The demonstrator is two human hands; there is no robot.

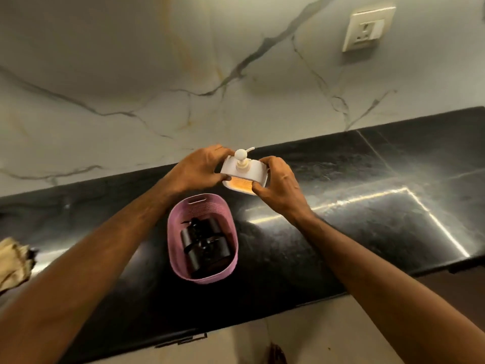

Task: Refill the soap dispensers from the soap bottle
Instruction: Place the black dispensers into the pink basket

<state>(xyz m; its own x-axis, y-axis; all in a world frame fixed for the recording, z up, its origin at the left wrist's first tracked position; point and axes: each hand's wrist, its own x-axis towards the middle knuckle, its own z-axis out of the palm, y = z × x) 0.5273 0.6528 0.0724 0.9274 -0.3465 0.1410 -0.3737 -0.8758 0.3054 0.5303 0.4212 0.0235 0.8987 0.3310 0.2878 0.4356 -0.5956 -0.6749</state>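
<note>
A white square soap dispenser (244, 171) with a pump head and an orange band along its near side is held above the black counter (354, 232), near the wall. My left hand (195, 169) grips its left side, fingers curled round the edge. My right hand (279, 187) grips its right side, thumb on the near edge. Below them a pink oval basket (173, 232) stands on the counter and holds two dark pump bottles (207, 245) lying on their sides.
A marble-patterned wall (183, 74) rises behind the counter, with a white power socket (368, 28) at the upper right. A crumpled beige cloth (13, 261) lies at the counter's far left. The counter's front edge runs diagonally across the lower frame.
</note>
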